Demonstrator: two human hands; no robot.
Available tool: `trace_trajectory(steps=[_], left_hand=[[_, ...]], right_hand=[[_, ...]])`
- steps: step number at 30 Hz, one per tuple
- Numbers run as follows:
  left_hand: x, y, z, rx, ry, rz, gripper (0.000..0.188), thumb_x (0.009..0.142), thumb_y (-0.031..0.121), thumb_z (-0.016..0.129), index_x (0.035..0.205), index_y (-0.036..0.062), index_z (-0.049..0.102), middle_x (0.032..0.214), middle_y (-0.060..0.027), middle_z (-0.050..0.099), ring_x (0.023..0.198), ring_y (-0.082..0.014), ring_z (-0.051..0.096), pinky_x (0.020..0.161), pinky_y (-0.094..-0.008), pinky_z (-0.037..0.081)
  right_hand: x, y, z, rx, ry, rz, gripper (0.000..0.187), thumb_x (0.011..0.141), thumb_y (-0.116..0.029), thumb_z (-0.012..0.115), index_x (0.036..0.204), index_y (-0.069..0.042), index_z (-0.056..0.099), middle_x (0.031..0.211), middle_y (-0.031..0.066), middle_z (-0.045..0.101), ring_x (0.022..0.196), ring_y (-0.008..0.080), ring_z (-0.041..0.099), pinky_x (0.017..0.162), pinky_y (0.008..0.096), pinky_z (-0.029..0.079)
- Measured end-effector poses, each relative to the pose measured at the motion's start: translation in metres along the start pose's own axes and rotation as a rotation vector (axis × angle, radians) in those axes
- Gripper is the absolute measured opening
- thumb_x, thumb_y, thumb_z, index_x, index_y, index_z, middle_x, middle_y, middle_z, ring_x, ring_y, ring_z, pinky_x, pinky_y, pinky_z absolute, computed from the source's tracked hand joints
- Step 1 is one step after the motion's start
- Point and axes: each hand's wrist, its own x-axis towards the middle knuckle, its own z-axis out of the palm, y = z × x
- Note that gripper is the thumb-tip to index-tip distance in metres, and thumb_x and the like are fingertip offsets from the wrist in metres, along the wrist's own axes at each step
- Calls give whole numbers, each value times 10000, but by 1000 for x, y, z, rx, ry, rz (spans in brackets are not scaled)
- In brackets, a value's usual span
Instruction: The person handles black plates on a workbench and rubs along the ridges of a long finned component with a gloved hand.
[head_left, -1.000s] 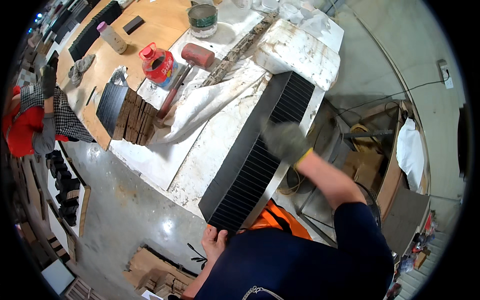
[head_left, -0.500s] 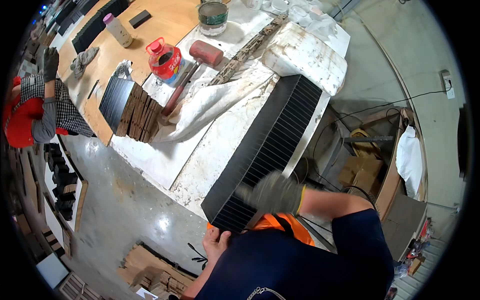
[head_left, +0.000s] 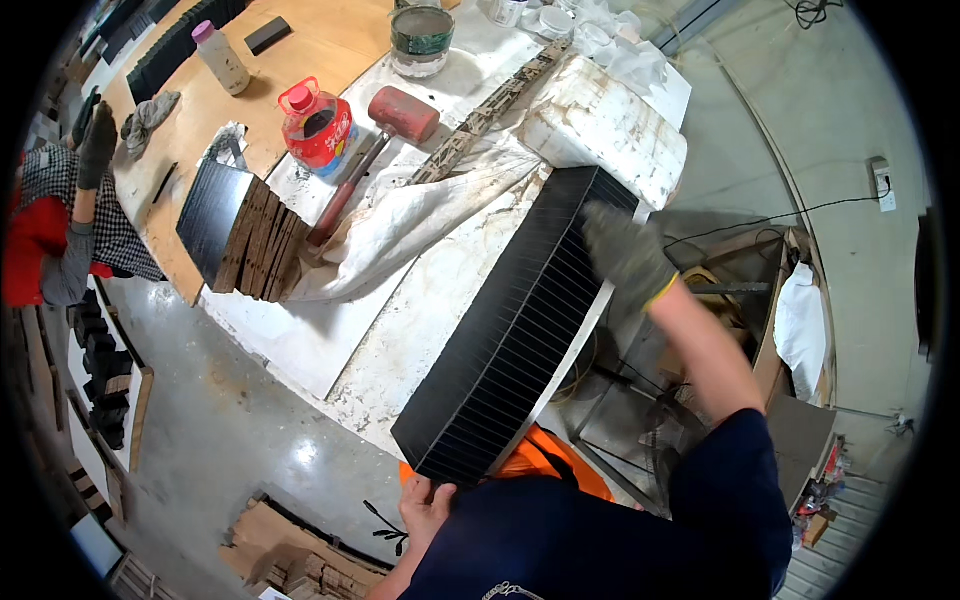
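A long row of thin black slabs, packed face to face, lies slantwise along the right edge of the white-covered table. My bare left hand is at its near end, fingers curled against the end slab; part of the hand is hidden below it. On my right hand is a grey-green knitted glove with a yellow cuff. It is over the far part of the row, smeared by motion, so its fingers do not show clearly. Whether it touches the slabs I cannot tell.
Left of the row are a crumpled white cloth, a red mallet, a stack of dark-faced boards and a red-labelled jug. A white block borders the far end. Another person's gloved hand is at far left.
My right hand has swept away from me along the row, from its near part to its far part. The left hand stays at the near end. The view has shifted slightly.
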Motion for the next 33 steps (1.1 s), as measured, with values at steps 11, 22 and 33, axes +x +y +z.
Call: trace_trajectory(steps=[11, 22, 33], left_hand=[[5, 17, -3, -21, -87, 19, 274, 788, 71, 680, 1038, -26, 619, 857, -149, 562, 808, -297, 559, 731, -336, 448], [9, 26, -7, 68, -112, 109, 293, 815, 206, 714, 1011, 4, 634, 775, -125, 545, 711, -260, 532, 638, -332, 438], [5, 23, -5, 56, -72, 118, 288, 809, 205, 709, 967, -16, 614, 740, -135, 519, 700, -290, 524, 618, -358, 429]], right_hand=[[46, 110, 15, 167, -185, 132, 348, 828, -171, 546, 1166, -211, 612, 863, 89, 655, 828, 289, 630, 727, 422, 492], [67, 101, -14, -8, -442, 127, 334, 795, -205, 559, 1121, -212, 633, 904, 112, 668, 857, 301, 638, 731, 425, 492], [75, 41, -45, -87, -490, 82, 393, 765, -115, 549, 1156, -82, 577, 783, 143, 649, 752, 315, 647, 644, 427, 526]])
